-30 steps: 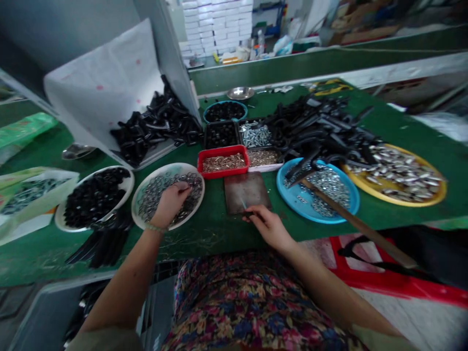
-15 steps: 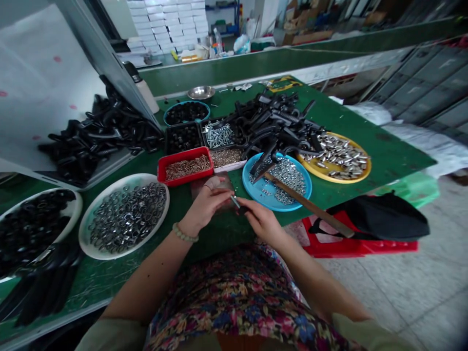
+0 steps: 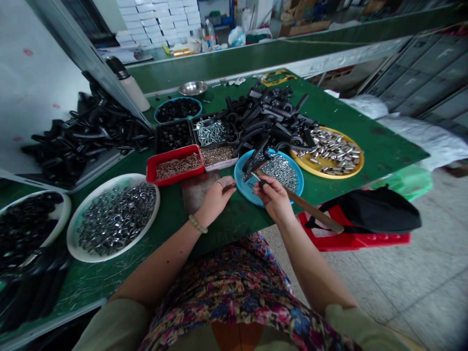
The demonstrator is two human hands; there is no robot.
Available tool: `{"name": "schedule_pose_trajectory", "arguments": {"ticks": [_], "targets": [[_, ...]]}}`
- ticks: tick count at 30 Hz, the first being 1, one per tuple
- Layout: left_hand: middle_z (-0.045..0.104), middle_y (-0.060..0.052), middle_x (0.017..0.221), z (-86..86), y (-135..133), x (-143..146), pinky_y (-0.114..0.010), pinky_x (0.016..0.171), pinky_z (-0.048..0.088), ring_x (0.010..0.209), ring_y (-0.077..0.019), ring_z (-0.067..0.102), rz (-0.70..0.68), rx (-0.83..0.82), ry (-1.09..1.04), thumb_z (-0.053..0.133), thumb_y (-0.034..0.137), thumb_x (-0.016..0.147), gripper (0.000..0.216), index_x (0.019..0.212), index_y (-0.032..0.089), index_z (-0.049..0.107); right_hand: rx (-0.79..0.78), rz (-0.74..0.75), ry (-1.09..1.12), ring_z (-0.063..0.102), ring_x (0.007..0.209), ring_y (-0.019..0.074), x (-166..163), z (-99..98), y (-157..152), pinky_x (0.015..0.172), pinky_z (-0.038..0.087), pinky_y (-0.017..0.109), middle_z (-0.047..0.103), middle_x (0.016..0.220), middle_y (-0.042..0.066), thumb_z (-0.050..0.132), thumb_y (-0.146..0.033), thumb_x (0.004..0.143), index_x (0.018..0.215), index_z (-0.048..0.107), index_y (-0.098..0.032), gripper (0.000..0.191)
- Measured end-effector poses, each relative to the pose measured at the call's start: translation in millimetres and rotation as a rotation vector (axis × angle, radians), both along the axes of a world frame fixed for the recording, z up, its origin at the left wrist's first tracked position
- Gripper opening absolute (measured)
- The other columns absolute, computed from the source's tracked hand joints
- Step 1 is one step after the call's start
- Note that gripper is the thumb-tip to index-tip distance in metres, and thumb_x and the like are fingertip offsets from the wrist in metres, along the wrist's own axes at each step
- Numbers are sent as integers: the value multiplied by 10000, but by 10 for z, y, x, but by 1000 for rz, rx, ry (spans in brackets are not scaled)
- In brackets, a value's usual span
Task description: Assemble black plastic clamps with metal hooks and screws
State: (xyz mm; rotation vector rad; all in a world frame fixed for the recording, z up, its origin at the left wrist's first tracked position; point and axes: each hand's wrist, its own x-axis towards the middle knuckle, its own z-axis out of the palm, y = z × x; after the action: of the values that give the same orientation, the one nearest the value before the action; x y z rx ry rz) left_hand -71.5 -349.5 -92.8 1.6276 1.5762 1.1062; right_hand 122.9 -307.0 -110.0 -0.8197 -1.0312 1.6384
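Note:
My right hand (image 3: 277,199) is closed on a small metal pin with a black knob (image 3: 262,184), its bare end pointing up and left. It is over the near edge of a blue plate (image 3: 300,190) of small shiny metal pieces. My left hand (image 3: 216,199) has its fingertips pinched together above the near side of a flat metal block (image 3: 195,191); whatever they hold is too small to make out. A hammer (image 3: 316,210) with a wooden handle lies across the blue plate, partly behind my right hand.
A red tray (image 3: 149,176) of copper-coloured pins sits beyond my left hand. Black handle-like parts (image 3: 272,114) are heaped behind the blue plate. A yellow plate (image 3: 318,166) of metal cylinders stands right, a white bowl (image 3: 71,243) of metal rings left.
My hands have moved apart. The right hand has risen and moved right to the blue plate with the pin; the left has shifted slightly right. The view has shifted a little.

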Motion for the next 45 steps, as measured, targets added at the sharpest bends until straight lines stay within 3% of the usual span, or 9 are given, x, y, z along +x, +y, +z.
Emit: {"name": "schedule_pose_trajectory", "arguments": {"ticks": [6, 13, 18, 22, 25, 28, 32, 37, 45], "targets": [[631, -76, 1072, 53, -28, 250, -380, 951, 476, 1025, -218, 578, -173, 149, 466, 586, 261, 905, 147, 988, 170, 667, 150, -164, -147, 650, 767, 134, 358, 164, 102, 772, 557, 331, 657, 926, 1, 598, -397, 835, 1064, 595, -303, 248], [580, -118, 1023, 74, 379, 516, -399, 826, 484, 1002, -268, 539, -168, 161, 866, 469, 153, 925, 188, 929, 134, 657, 178, -179, -174, 653, 731, 150, 423, 175, -86, 746, 555, 355, 654, 901, 11, 618, -384, 825, 1004, 545, -278, 221], [584, -148, 1051, 51, 558, 536, -420, 859, 484, 1014, -288, 557, -177, 137, 741, 467, 110, 892, 213, 808, 107, 662, 214, -120, -235, 686, 759, 169, 449, 135, -196, 767, 573, 386, 698, 939, 32, 622, -410, 840, 1014, 542, -254, 248], [630, -96, 985, 66, 505, 386, -352, 870, 515, 914, -204, 614, -215, 84, 484, 557, 155, 866, 103, 853, 133, 657, 267, 2, -318, 699, 784, 170, 475, 117, -293, 768, 581, 369, 708, 959, 40, 601, -404, 871, 1002, 579, -241, 211], [651, -67, 954, 77, 451, 304, -358, 896, 513, 928, -194, 613, -198, 86, 428, 577, 154, 861, 85, 901, 162, 652, 303, 96, -382, 705, 808, 172, 459, 101, -340, 773, 581, 359, 700, 975, 50, 560, -390, 903, 1026, 603, -241, 198], [613, -87, 1118, 83, 485, 350, -430, 982, 455, 1081, -251, 535, -228, 146, 580, 628, 170, 830, 97, 911, 189, 677, 320, -8, -370, 699, 795, 166, 438, 88, -322, 763, 582, 357, 697, 966, 46, 563, -378, 902, 1025, 593, -239, 188], [582, -95, 1162, 86, 639, 545, -448, 924, 459, 1098, -299, 486, -356, 194, 796, 633, 182, 822, 116, 915, 189, 701, 327, -192, -315, 688, 749, 150, 468, 97, -261, 738, 577, 349, 698, 941, 32, 586, -354, 890, 1029, 569, -238, 182], [578, -119, 1125, 90, 729, 700, -438, 824, 453, 1063, -323, 488, -345, 171, 885, 530, 194, 881, 183, 831, 161, 703, 326, -197, -335, 684, 721, 144, 547, 83, -266, 716, 574, 340, 702, 923, 30, 597, -359, 880, 1012, 572, -233, 185], [559, -141, 1158, 78, 675, 732, -407, 794, 439, 1027, -282, 484, -343, 217, 984, 440, 147, 914, 248, 894, 130, 687, 300, -139, -327, 682, 751, 136, 524, -53, -305, 750, 572, 330, 701, 945, 26, 589, -328, 897, 1042, 589, -234, 174]]}}
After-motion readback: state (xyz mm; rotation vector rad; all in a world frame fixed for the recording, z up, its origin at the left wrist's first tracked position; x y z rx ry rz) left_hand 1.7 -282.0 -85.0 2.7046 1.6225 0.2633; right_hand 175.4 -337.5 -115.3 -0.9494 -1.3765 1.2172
